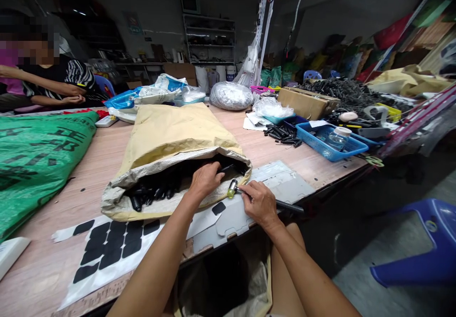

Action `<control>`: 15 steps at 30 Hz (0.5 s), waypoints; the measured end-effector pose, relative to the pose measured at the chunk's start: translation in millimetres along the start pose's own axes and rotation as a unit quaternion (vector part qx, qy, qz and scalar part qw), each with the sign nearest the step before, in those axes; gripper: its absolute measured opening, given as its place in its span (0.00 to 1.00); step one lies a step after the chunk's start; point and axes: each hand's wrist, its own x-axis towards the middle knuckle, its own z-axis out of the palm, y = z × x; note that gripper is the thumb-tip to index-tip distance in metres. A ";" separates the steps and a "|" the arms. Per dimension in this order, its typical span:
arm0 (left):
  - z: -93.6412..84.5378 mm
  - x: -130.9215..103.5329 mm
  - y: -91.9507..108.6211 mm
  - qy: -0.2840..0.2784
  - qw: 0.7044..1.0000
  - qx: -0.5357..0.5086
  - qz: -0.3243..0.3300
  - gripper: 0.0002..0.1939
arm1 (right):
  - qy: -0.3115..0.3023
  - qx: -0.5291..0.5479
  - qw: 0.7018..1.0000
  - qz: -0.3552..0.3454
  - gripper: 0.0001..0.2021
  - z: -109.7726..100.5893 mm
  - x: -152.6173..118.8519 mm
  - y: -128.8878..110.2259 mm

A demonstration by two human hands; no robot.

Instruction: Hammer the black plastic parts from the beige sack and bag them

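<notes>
My left hand [205, 180] reaches into the open mouth of a tan woven sack [178, 129] lying on the table. Its fingers are bent together around what looks like a thin black part [227, 168]; the fingertips are partly hidden. Loose black handle-like parts [156, 191] fill the sack's mouth. Just right of the sack, my right hand [261, 204] is closed around a small hammer [232, 189] with a silver head and yellowish face. Its black grip [290, 206] sticks out behind that hand. Below the sack lies a white sheet with black rounded-square stickers [116, 241].
A green sack [39, 160] lies at left, near a seated person [53, 79]. A blue basket [320, 141] holds a jar, beside black parts [283, 134] and a cardboard box [306, 102]. Between my legs is an open bag [261, 288]. A blue stool [420, 245] stands right.
</notes>
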 end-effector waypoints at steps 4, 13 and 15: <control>-12.6 -47.9 -11.4 0.076 0.995 -0.062 -0.032 0.08 | 0.006 0.001 1.000 0.000 0.13 0.5 -1.2 0.0; 27.1 -114.6 -4.0 0.079 0.979 -0.185 -0.023 0.04 | 0.064 -0.057 0.996 0.029 0.13 2.3 -3.4 -2.2; 27.6 -114.2 -3.8 0.078 0.979 -0.187 -0.015 0.04 | 0.083 -0.045 0.995 0.023 0.14 -0.5 -4.1 -3.7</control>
